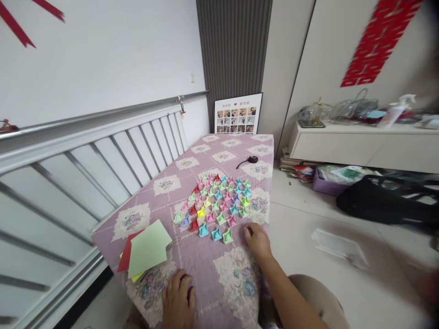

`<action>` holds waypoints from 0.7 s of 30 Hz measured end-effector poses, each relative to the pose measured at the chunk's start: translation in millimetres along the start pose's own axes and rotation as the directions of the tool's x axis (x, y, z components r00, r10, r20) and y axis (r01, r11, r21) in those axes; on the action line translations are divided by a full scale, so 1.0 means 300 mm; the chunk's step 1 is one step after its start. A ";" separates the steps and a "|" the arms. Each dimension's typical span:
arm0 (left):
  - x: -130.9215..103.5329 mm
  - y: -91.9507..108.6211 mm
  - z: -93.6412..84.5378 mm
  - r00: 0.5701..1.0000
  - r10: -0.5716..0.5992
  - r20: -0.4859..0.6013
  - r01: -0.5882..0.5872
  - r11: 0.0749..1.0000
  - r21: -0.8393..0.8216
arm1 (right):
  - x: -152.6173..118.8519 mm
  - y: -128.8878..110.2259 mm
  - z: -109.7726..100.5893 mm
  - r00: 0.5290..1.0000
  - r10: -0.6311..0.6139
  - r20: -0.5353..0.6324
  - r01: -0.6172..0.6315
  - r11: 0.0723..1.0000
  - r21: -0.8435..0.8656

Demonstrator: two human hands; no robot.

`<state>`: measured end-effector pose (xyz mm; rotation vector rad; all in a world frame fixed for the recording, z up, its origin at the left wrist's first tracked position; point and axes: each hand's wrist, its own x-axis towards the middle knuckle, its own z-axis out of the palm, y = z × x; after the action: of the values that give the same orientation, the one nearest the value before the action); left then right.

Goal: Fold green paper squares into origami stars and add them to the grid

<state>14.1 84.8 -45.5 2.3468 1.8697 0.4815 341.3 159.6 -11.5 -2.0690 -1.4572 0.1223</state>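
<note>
My left hand (178,297) rests palm down on the flowered tablecloth near the front edge, its fingers lying loosely on the cloth, holding nothing. My right hand (258,241) lies at the right edge of the table with its fingers curled in, and no object shows in it. Beyond it, several small folded paper stars (216,205) in red, pink, green, blue, yellow and purple stand in slanting rows. The nearest is a light green paper star (227,236), just left of my right hand. A stack of square coloured paper (149,249), light green on top, lies beyond my left hand.
A black tape measure (253,159) lies toward the table's far end. White railings (130,160) run along the left side. A framed photo board (238,114) stands behind the table. To the right are a low cabinet (343,148), a purple bin (327,185) and a clear plastic box (339,249).
</note>
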 end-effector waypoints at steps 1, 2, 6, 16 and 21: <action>-0.001 0.004 -0.003 1.000 0.000 -0.007 0.000 1.000 -0.002 | -0.023 -0.003 0.002 0.999 -0.032 0.002 0.032 0.999 0.002; -0.001 0.009 -0.008 1.000 -0.002 -0.016 0.002 1.000 -0.006 | -0.049 -0.008 0.004 0.998 -0.060 0.004 0.060 0.998 -0.001; -0.007 0.036 -0.039 0.998 -0.019 -0.052 0.017 0.999 -0.046 | -0.169 -0.036 0.015 0.997 -0.075 0.018 0.077 0.992 -0.098; -0.024 0.055 -0.071 0.996 -0.049 -0.075 0.037 0.988 -0.147 | -0.375 -0.125 -0.009 0.964 0.081 0.253 0.012 0.938 -0.345; -0.031 0.066 -0.102 0.997 -0.047 -0.055 0.039 0.990 -0.135 | -0.421 -0.192 -0.023 0.951 0.070 0.301 0.079 0.887 -0.456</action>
<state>21.4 67.6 -12.9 2.2248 1.8460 0.6554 246.8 57.7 -8.5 -2.5182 -1.8215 0.1074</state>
